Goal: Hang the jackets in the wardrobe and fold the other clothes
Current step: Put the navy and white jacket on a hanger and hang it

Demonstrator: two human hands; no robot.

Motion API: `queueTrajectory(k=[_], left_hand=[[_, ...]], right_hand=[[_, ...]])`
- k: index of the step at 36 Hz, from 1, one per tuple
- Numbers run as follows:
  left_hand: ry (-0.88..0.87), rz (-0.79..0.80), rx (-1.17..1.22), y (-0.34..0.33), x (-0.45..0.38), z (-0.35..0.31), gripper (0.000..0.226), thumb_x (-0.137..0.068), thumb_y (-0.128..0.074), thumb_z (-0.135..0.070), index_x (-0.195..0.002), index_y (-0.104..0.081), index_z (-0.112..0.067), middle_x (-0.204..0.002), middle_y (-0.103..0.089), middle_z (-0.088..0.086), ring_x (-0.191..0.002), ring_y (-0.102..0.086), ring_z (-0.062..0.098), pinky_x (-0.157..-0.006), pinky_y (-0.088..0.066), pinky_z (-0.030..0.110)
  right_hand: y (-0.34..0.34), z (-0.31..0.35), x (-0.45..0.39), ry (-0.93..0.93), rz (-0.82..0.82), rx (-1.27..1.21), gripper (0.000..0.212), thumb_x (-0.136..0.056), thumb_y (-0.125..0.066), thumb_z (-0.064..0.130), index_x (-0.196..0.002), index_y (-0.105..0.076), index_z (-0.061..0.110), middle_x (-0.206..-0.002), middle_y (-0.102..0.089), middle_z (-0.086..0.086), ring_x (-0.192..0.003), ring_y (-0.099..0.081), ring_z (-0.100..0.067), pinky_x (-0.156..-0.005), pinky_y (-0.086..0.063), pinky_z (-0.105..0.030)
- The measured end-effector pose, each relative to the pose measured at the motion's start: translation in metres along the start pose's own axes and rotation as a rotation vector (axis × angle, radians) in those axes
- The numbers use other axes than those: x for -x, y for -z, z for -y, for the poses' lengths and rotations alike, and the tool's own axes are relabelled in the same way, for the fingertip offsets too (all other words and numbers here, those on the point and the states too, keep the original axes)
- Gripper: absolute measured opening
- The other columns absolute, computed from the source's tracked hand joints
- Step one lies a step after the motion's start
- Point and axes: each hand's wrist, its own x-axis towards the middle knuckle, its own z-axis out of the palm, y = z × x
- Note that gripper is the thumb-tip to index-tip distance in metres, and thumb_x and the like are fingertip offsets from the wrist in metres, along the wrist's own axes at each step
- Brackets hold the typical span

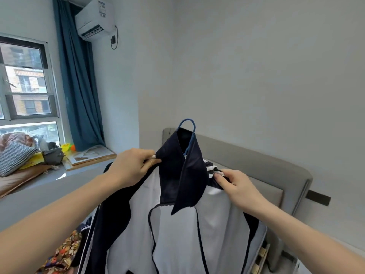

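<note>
We hold the jacket up in the air in front of us, above the bed, and it is already on a blue hanger whose hook stands out above the collar. The jacket is white on the chest and dark navy on the collar, the shoulders and the sleeves, with thin dark piping that runs down the front along the zipper, and white stripes on the shoulder at the right side. The collar is turned up and one navy flap falls forward over the open front. Our left hand pinches the fabric at the left shoulder, just beside the collar, with thumb and fingers closed on it. Our right hand grasps the striped right shoulder, its fingers curled on the cloth. Below the jacket at the left, a colourful patterned cloth lies on the bed. Behind it stands the grey headboard against the wall. Farther left are the window, the blue curtain, an air conditioner high on the wall, and a checked pillow on the sill.
</note>
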Motion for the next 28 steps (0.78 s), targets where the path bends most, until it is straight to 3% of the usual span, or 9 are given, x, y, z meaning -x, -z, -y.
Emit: queueTrajectory(k=[4, 7, 10, 13, 16, 20, 22, 25, 28], left_hand=[[0.025, 0.05, -0.006, -0.011, -0.014, -0.017, 0.045, -0.095, -0.056, -0.059, -0.071, -0.051, -0.021, -0.065, -0.054, -0.008, -0.064, -0.051, 0.009, -0.056, -0.035, 0.031], [0.031, 0.102, 0.147, -0.017, -0.026, -0.041, 0.033, -0.086, -0.063, -0.067, -0.101, -0.064, -0.037, -0.092, -0.062, -0.026, -0.089, -0.06, -0.004, -0.076, -0.048, 0.022], [-0.016, 0.14, 0.414, -0.024, -0.043, -0.078, 0.044, -0.088, -0.057, -0.065, -0.128, -0.055, -0.047, -0.117, -0.061, -0.03, -0.11, -0.057, -0.009, -0.085, -0.049, 0.015], [-0.022, 0.193, 0.584, -0.039, -0.062, -0.116, 0.021, -0.102, -0.053, -0.042, -0.119, -0.065, -0.039, -0.109, -0.069, -0.022, -0.102, -0.063, -0.001, -0.085, -0.053, 0.027], [-0.05, 0.299, 0.554, -0.064, -0.076, -0.153, 0.025, -0.107, -0.047, -0.031, -0.101, -0.071, -0.025, -0.089, -0.072, -0.004, -0.088, -0.065, 0.02, -0.086, -0.054, 0.046], [-0.072, 0.432, 0.531, -0.101, -0.095, -0.196, 0.031, -0.108, -0.042, -0.034, -0.098, -0.069, -0.023, -0.088, -0.071, -0.001, -0.09, -0.063, 0.023, -0.093, -0.05, 0.046], [-0.073, 0.499, 0.543, -0.117, -0.105, -0.218, 0.037, -0.107, -0.037, -0.036, -0.097, -0.067, -0.018, -0.093, -0.07, 0.004, -0.097, -0.061, 0.022, -0.108, -0.041, 0.046], [-0.078, 0.503, 0.591, -0.144, -0.116, -0.251, 0.059, -0.094, -0.026, -0.053, -0.1, -0.062, -0.006, -0.108, -0.067, 0.001, -0.11, -0.055, 0.009, -0.122, -0.006, 0.049], [-0.152, 0.406, 0.514, -0.178, -0.117, -0.286, 0.075, -0.08, -0.03, -0.084, -0.118, -0.065, -0.031, -0.13, -0.056, -0.022, -0.131, -0.039, 0.001, -0.123, 0.0, 0.049]], right_hand=[[0.012, -0.015, 0.014, -0.045, -0.033, -0.051, 0.048, -0.102, -0.047, 0.042, -0.089, -0.059, -0.003, -0.075, -0.048, 0.005, -0.074, -0.039, -0.01, -0.068, -0.029, -0.036], [0.024, -0.027, 0.023, -0.074, -0.063, -0.09, 0.049, -0.101, -0.048, 0.043, -0.088, -0.062, -0.002, -0.075, -0.057, -0.005, -0.077, -0.044, -0.009, -0.07, -0.031, -0.035], [0.038, -0.041, 0.033, -0.098, -0.092, -0.106, 0.04, -0.105, -0.052, 0.03, -0.079, -0.058, 0.001, -0.072, -0.052, 0.0, -0.074, -0.042, -0.01, -0.069, -0.03, -0.036], [0.053, -0.054, 0.041, -0.132, -0.109, -0.132, 0.04, -0.105, -0.053, 0.027, -0.081, -0.057, -0.005, -0.073, -0.052, -0.005, -0.077, -0.043, -0.011, -0.072, -0.031, -0.036], [0.07, -0.071, 0.049, -0.17, -0.149, -0.147, 0.038, -0.106, -0.053, 0.025, -0.089, -0.062, -0.008, -0.082, -0.062, -0.027, -0.082, -0.048, -0.01, -0.076, -0.035, -0.035], [0.096, -0.1, 0.068, -0.232, -0.205, -0.107, 0.037, -0.105, -0.055, 0.028, -0.082, -0.063, -0.001, -0.072, -0.054, 0.004, -0.074, -0.045, -0.009, -0.069, -0.033, -0.034], [0.11, -0.119, 0.081, -0.273, -0.23, -0.108, 0.037, -0.104, -0.056, 0.03, -0.083, -0.066, 0.001, -0.073, -0.059, 0.001, -0.075, -0.048, -0.009, -0.07, -0.036, -0.034], [0.131, -0.147, 0.1, -0.321, -0.277, -0.123, 0.04, -0.103, -0.057, 0.032, -0.086, -0.063, -0.004, -0.073, -0.057, -0.006, -0.077, -0.047, -0.011, -0.073, -0.037, -0.036], [0.153, -0.167, 0.116, -0.344, -0.325, -0.13, 0.052, -0.098, -0.057, 0.044, -0.088, -0.06, -0.008, -0.074, -0.054, -0.004, -0.077, -0.045, -0.01, -0.072, -0.034, -0.035]])
